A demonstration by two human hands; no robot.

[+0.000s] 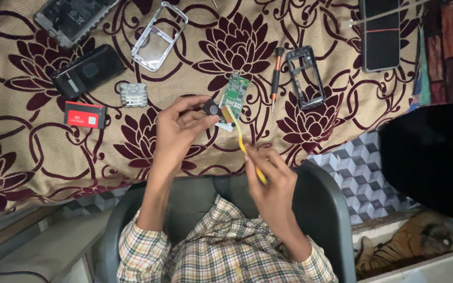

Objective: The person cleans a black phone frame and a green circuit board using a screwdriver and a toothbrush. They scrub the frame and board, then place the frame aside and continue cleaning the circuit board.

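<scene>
The left hand [176, 131] pinches a small black part [212, 109] and steadies the green board [235, 95], which sits just beyond the fingers, mid-scene on the floral cloth [27, 157]. The right hand [271, 181] is closed on a yellow brush [245, 147], its tip touching the board's near end. To do this well, it seems best to keep strokes light and the board pinned flat. A screwdriver [276, 76] and black frame [306, 77] lie right of the board; a keypad [133, 95] and red battery [84, 115] lie left
</scene>
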